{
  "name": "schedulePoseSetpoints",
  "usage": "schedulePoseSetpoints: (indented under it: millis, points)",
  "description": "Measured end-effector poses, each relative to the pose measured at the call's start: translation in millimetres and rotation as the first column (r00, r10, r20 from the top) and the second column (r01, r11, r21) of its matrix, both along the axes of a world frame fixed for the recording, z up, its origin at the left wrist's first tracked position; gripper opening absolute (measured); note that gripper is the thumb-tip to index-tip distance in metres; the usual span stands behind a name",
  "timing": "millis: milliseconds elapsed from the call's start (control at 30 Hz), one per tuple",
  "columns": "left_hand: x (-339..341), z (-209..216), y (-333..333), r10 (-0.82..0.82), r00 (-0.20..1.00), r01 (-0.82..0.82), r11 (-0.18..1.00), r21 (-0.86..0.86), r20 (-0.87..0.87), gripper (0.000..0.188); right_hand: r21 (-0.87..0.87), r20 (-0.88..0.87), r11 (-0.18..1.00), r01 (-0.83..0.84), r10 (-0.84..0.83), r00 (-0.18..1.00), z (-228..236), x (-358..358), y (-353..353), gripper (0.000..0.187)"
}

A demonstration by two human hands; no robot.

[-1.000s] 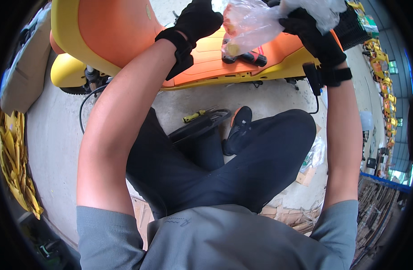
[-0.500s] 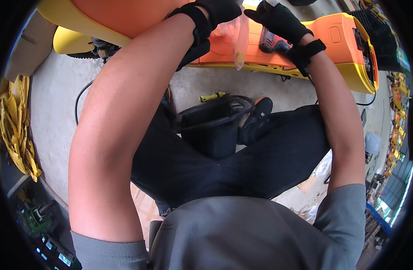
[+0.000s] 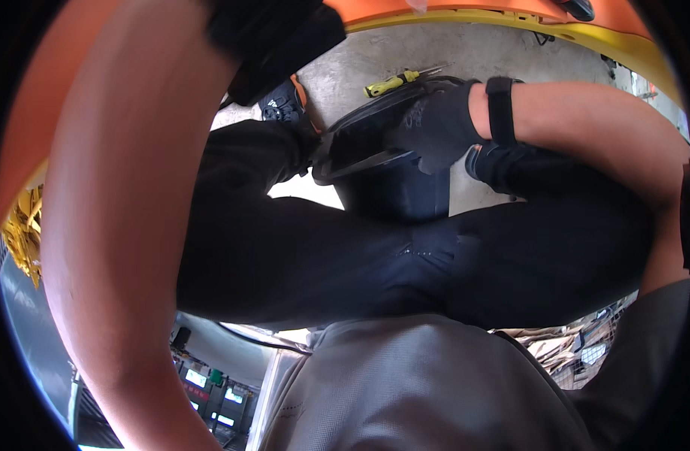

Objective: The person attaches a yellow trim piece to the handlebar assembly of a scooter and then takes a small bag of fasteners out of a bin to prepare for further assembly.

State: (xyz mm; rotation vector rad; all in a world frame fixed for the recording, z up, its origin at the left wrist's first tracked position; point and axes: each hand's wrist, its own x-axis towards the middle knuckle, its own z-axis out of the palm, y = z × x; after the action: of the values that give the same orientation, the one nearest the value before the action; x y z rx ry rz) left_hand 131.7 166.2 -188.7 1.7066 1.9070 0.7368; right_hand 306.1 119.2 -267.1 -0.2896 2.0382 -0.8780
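Bucket (image 3: 396, 192) — beneath the right hand (image 3: 441, 126)

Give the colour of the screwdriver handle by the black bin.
Yellow with dark markings; the screwdriver handle shows best in the head view.

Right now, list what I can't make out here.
In the head view:
Left hand: beyond the top edge, grip unseen.
Right hand: blurred, fingertips lost against the black bin.
The bin's contents: in shadow, partly behind that hand.
Red-and-black tool: cut off by the top edge.
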Motion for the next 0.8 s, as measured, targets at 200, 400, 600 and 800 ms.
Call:
schedulePoseSetpoints:
  millis: [200,400,600,800]
  points:
    - [-11.1,1.4,-10.0,0.037,0.999,-0.034,0.996,-0.083,0.030,0.019,-0.279,-0.046,0.958,0.063,-0.079,0.996,-38.1,30.8,-14.6,0.048]
    - [-7.7,-1.1,-13.5,0.042,0.997,-0.035,0.993,-0.114,0.062,0.021,-0.467,0.275,0.884,0.004,0.141,0.951,-38.1,104.6,-66.4,0.087]
    - [1.3,14.3,-37.7,0.084,0.994,-0.077,0.993,-0.090,0.066,0.024,-0.578,0.500,0.796,0.181,0.170,0.849,-39.5,65.0,-25.1,0.055]
    - [9.1,28.5,-66.0,0.154,0.983,-0.158,0.987,-0.036,-0.097,0.025,0.288,-0.396,0.780,0.556,-0.432,0.810,-126.0,37.6,39.7,0.042]
